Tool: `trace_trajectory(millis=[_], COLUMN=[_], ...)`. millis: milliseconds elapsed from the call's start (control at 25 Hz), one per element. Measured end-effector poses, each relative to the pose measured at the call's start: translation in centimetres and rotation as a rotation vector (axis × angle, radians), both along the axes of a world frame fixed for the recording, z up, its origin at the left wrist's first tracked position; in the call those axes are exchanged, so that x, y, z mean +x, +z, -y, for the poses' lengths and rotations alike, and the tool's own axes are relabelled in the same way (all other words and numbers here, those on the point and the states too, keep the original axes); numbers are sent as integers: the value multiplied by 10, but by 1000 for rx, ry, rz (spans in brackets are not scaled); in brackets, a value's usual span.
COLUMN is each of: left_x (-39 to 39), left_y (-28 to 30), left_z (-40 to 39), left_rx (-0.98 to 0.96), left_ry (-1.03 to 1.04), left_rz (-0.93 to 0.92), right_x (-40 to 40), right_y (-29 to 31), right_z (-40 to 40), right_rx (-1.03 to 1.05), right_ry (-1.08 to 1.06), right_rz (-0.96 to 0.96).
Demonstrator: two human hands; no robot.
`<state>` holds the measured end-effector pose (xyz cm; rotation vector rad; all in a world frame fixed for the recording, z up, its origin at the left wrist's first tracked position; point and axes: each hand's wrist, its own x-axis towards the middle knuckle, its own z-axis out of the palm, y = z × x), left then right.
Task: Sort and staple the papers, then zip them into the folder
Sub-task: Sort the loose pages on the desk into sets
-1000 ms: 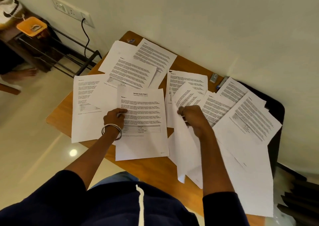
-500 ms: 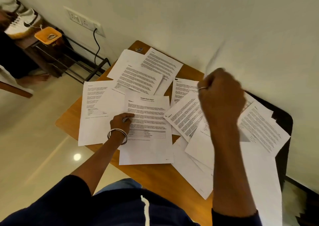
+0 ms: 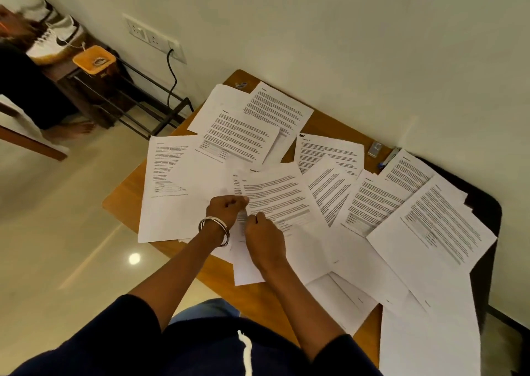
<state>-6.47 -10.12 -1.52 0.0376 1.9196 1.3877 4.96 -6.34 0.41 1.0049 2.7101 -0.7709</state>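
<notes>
Several printed white sheets lie spread and overlapping over a small wooden table (image 3: 123, 203). In the middle, one sheet (image 3: 281, 200) lies on top of the titled report page. My left hand (image 3: 226, 210), with bangles at the wrist, pinches the left edge of that top sheet. My right hand (image 3: 265, 240) grips the same small stack at its lower left edge, fingers curled on the paper. A small stapler (image 3: 375, 149) and a blue-tipped item (image 3: 387, 159) sit at the table's far edge by the wall. A dark folder (image 3: 484, 203) shows under the sheets at the right.
The wall runs along the table's far side, with a socket plate (image 3: 152, 38) and a black cable (image 3: 172, 74). A dark metal rack (image 3: 137, 100) with shoes and an orange box (image 3: 94, 60) stands at the left. A bare foot (image 3: 74, 128) rests on the floor there.
My right hand came down from raised in the air and laid a sheet on the report page. My left hand shifted from resting on that page to pinching the sheet's edge.
</notes>
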Motion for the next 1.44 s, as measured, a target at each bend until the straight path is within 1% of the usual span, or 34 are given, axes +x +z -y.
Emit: trace_trajectory(millis=[40,80,120,160,200,280,360,400,560,680,720,760,880,920,1000,1120,1200,1320,1400,1440], left_x=[2,2,1,0,-1,-3,-5,-6,-11,-9,-7,-6,-5,-6,-5,-2,-1,1,4,7], left_y=[-2,-4,-4,-5,-4,2,8,12,21,26,28,32,49,54,64,74,80,89,93,94], left_z=[0,-1,-2,-3,-5,-7,-8,-9,-12,-16,-18,-19,-28,-33,-42,-45,-43,-45,-50,-53], left_rx=[-39,-80,-111,-120,-115,-98,-75,-54,5,0,-19,-45,-145,-168,-201,-196,-165,-91,-76,-82], left_ry=[2,8,15,22,27,26,18,12,7,-20,-64,-134,-401,-473,-562,-639,-675,-672,-638,-626], left_rz=[-31,-63,-81,-83,-76,-58,-49,-41,-15,-58,-123,-230,-671,-759,-834,-884,-900,-831,-758,-737], right_x=[-1,-2,-2,-2,-1,0,3,5,14,16,15,13,2,-2,-7,-6,-2,1,3,3], right_y=[2,3,3,4,4,9,19,24,42,48,50,52,65,70,78,84,86,90,96,98], right_z=[-1,-1,0,1,-3,-14,-33,-44,-77,-87,-89,-91,-103,-109,-120,-133,-139,-140,-138,-136], right_rx=[24,74,70,4,-17,12,121,127,83,11,2,4,-7,-22,-64,-134,-235,-457,-638,-691], right_ry=[39,43,27,3,-15,-47,-136,-204,-414,-508,-505,-489,-365,-312,-269,-326,-338,-427,-515,-533], right_rz=[18,-30,-74,-133,-205,-244,-275,-288,-359,-450,-488,-516,-503,-488,-482,-539,-556,-572,-622,-634])
